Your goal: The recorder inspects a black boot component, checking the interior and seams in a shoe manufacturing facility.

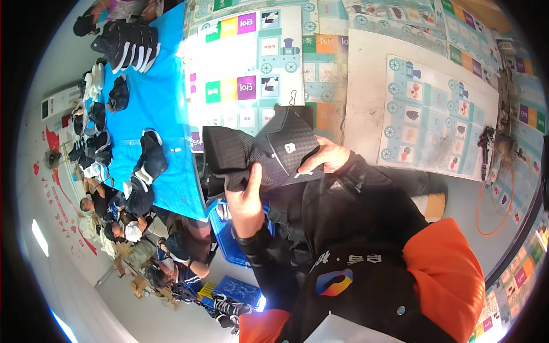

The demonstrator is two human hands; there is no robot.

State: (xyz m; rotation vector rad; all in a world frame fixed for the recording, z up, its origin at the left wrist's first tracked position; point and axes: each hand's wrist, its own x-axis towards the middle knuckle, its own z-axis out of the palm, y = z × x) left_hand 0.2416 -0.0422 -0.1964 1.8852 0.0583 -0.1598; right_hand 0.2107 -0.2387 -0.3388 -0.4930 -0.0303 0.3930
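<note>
Between my two hands is a black shoe upper (289, 146) of textured fabric, with a small white mark on one panel. My left hand (246, 203) is closed on its left part, the thumb lying along the mesh-like fabric and the other fingers hidden beneath. At the right edge, my right hand (333, 156) pinches the upper, its thumb on top. A small white thing shows by that thumb's tip, too small to name. The upper is held in the air near the front edge of the white printed table (243, 54).
On the left, a blue-covered table (171, 108) bears several dark shoes (151, 157) and a row of black-and-white ones (128, 46). A white board (372, 86) lies at right. Below are a blue crate (229, 243) and an orange cable (478, 217). Several people (177, 268) sit at lower left.
</note>
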